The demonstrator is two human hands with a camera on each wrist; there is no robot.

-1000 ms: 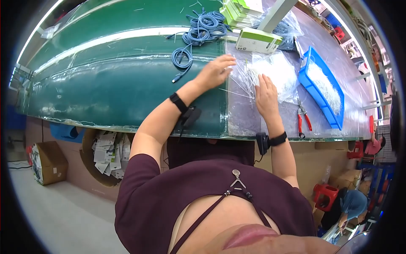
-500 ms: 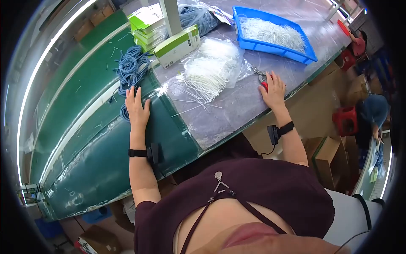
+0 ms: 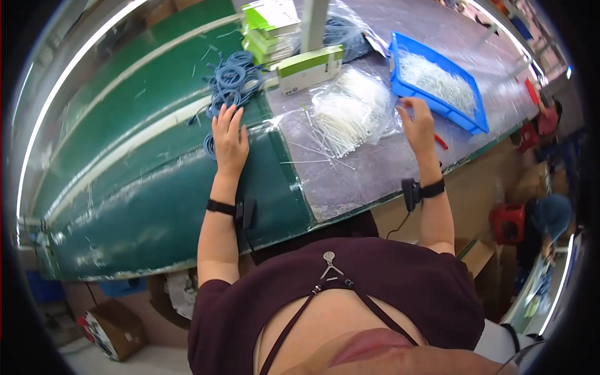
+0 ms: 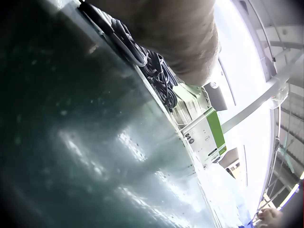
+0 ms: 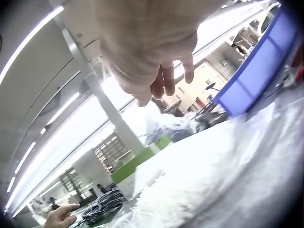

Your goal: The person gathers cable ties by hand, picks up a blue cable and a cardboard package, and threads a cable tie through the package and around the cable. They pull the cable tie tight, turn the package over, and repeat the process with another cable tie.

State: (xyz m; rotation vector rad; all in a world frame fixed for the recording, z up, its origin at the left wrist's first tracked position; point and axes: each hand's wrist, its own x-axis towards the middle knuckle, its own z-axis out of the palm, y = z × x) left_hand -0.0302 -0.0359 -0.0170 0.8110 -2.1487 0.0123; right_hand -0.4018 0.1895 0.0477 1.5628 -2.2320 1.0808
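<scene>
My left hand [image 3: 230, 145] lies with fingers straight over the green mat, fingertips at the coiled blue cables [image 3: 232, 81]. One cable loop [image 3: 209, 146] shows partly beside it. My right hand [image 3: 419, 126] hovers by the near side of the blue tray [image 3: 437, 111], fingers loosely bent. Its fingers [image 5: 168, 80] hang with nothing between them in the right wrist view. Just right of that hand, the red-handled cutters [image 3: 441, 142] lie on the table, mostly hidden behind it. White cable ties [image 3: 340, 128] spill from a clear plastic bag [image 3: 374, 87] between the hands.
Green-and-white boxes [image 3: 269, 31] are stacked behind the cables, and one box [image 3: 310, 70] stands by a metal post [image 3: 314, 25]. A bag of blue cable [image 3: 344, 39] lies behind. Clear plastic strips [image 3: 437, 78] fill the tray. Another person [image 3: 545, 222] sits at the right.
The view has turned. My left hand has moved left from the cable ties to the blue cables. My right hand went from the bag to the cutters, then lifted off them toward the tray.
</scene>
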